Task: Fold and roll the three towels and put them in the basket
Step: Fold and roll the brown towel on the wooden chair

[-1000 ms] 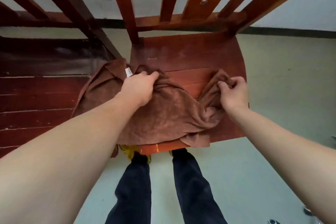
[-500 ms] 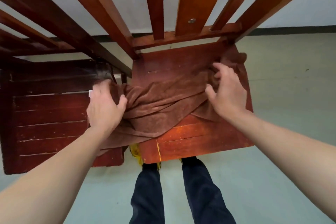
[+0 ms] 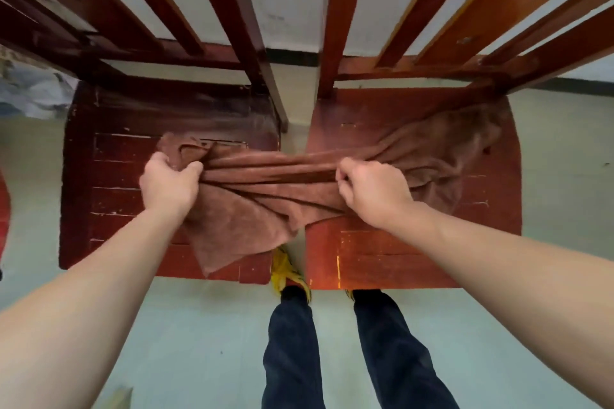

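Note:
A brown towel (image 3: 265,196) stretches across the gap between two red-brown wooden chair seats. My left hand (image 3: 167,184) is closed on its left end over the darker left seat (image 3: 109,176). My right hand (image 3: 370,192) grips the bunched towel near its middle, over the brighter right seat (image 3: 398,256). The fabric between my hands is pulled taut into folds. One loose corner hangs toward the left seat's front edge, and the rest lies crumpled on the right seat's far side. No basket and no other towel is in view.
Slatted chair backs (image 3: 252,26) rise behind both seats against a white wall. My legs in dark trousers (image 3: 292,352) and yellow shoes (image 3: 285,272) stand on the pale green floor in front of the chairs. Crumpled pale material (image 3: 30,93) lies at far left.
My hands have moved left with the towel, so it now spans both seats. The left hand went from the seat gap to mid left seat, and both hands closed tighter on the fabric.

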